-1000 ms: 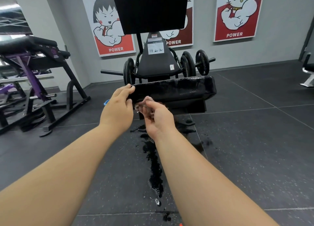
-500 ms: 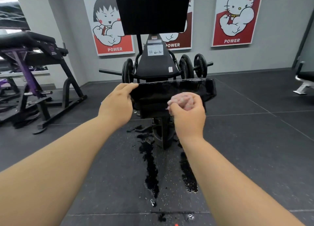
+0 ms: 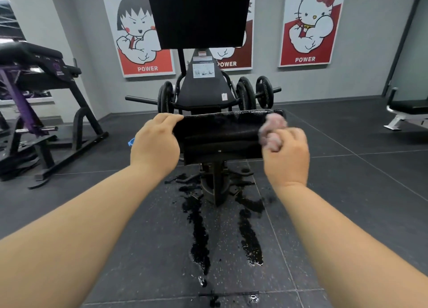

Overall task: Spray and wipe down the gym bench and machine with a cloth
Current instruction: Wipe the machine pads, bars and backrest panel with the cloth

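my left hand [image 3: 154, 145] wraps the left end of the black pad [image 3: 220, 131], fingers curled over its top edge, a steadying grip. my right hand [image 3: 286, 156] is balled tight around the pink cloth [image 3: 272, 129], which is bunched into a soft wad and pressed against the pad's right end. the pad sits straight ahead of me on the machine [image 3: 203, 94], a wide padded slab with rounded corners, its vinyl skin glossy and beaded with wet. i judge it firm under the cover but slick now, so the cloth should glide; holding the ends is the surest place. the cloth looks light, limp and absorbent, best kept wadded in the palm. dark wet streaks [image 3: 199, 233] run down the speckled rubber floor [image 3: 347, 203] below the post.
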Motion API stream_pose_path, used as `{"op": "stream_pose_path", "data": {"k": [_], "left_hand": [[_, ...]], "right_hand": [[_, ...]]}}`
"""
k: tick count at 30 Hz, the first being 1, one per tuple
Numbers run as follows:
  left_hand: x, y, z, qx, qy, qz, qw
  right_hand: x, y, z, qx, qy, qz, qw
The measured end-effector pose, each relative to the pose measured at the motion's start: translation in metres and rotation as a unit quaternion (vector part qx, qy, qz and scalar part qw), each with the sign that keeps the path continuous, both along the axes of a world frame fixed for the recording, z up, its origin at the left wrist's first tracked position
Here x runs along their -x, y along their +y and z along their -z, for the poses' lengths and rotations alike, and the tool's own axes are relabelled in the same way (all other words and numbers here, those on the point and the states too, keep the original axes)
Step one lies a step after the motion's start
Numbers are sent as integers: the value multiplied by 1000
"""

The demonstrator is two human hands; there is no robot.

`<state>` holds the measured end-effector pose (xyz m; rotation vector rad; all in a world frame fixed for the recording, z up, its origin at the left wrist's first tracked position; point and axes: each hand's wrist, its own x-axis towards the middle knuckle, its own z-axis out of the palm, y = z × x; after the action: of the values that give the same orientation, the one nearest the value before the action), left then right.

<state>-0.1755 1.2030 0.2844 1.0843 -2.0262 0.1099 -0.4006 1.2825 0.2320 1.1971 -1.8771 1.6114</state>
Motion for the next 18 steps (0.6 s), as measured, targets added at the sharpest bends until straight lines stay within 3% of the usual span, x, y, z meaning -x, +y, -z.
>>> {"op": "stream_pose_path", "data": {"k": [3,6,9,10,15,18], "left_hand": [[21,-1,-3,4,-45,53,998],[42,-4,1,-7,-71,75,995],[41,-5,5,0,-54,73,996],[40,-5,6,1,-52,75,996],[44,0,1,6,-40,63,997],[62,7,-14,31,-54,38,997]], "right_hand": [[-8,14,10,-47,-227,-68,970],[-35,-1,3,-39,-396,-265,878],[-55,-26,-9,13,-526,-336,781],[-57,-30,-11,30,-553,-332,763],[-4,-19,-18,153,-569,-238,772],[25,-16,-9,147,-580,-209,774]]}}
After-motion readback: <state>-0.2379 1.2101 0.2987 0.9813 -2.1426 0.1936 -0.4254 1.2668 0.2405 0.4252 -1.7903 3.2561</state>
